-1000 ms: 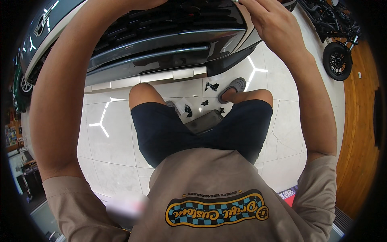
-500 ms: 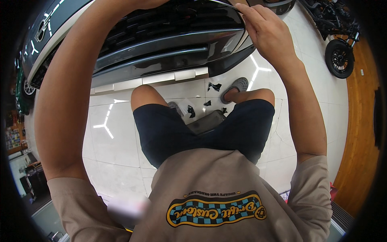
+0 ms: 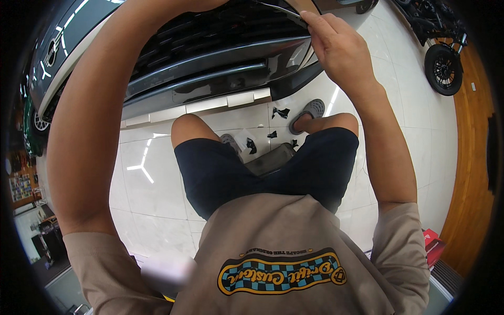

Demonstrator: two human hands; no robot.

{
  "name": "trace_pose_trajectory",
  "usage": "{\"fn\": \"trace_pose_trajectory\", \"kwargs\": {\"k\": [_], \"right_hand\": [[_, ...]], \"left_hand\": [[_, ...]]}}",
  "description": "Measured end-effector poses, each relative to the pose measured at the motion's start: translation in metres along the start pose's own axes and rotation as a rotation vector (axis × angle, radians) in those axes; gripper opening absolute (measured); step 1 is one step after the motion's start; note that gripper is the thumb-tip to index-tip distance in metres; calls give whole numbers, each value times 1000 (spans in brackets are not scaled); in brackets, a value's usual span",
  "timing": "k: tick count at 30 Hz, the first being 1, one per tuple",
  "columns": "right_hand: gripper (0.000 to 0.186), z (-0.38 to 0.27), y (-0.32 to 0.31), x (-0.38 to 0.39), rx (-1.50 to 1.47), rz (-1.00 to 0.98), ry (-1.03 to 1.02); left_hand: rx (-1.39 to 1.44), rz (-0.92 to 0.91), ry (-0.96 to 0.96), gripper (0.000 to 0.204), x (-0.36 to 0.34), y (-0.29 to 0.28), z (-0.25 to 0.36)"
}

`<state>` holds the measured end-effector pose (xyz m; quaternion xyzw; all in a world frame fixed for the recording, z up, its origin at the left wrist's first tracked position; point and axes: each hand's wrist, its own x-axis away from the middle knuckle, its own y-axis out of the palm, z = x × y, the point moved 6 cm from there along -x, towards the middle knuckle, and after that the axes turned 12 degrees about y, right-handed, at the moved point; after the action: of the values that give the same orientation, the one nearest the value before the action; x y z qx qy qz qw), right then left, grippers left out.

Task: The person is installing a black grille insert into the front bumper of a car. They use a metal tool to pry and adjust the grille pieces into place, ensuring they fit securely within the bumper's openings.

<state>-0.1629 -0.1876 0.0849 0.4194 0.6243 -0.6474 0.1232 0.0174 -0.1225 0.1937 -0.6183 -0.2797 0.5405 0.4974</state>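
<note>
In front of me is the front end of a dark grey car, with its bumper (image 3: 210, 81) and black grille (image 3: 184, 39) close to my hands. My right hand (image 3: 341, 50) is closed at the bumper's right side, thumb and fingertips pinching the end of a thin, pale, shiny strip (image 3: 281, 9). The strip runs left from the pinch across the dark grille area. At the top edge, my left hand (image 3: 202, 4) reaches over the grille; its fingers are cut off by the frame, so what they touch is hidden.
Black scraps (image 3: 281, 113) lie on the white tiled floor (image 3: 152, 194) between my feet, near a low dark seat (image 3: 273, 160). A motorcycle (image 3: 443, 68) stands at far right by a wooden floor strip (image 3: 462, 173). A red box (image 3: 433, 247) is at lower right.
My right hand has shifted slightly left and down, still pinching the strip, which shows more of its length. My left hand has moved a little to the right.
</note>
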Motion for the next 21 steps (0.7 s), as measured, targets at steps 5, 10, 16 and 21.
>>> {"fn": "trace_pose_trajectory", "kwargs": {"k": [5,10,16,21], "right_hand": [[33,4,5,11,-44,-7,71],[32,4,16,23,-151,10,145],[26,-2,18,38,-366,19,348],[20,22,11,114,-630,41,804]], "left_hand": [[41,-52,-78,25,-12,-2,10],[69,-32,-18,25,-21,1,11],[243,93,-137,27,-21,4,28],[637,294,-292,22,51,53,41]]}}
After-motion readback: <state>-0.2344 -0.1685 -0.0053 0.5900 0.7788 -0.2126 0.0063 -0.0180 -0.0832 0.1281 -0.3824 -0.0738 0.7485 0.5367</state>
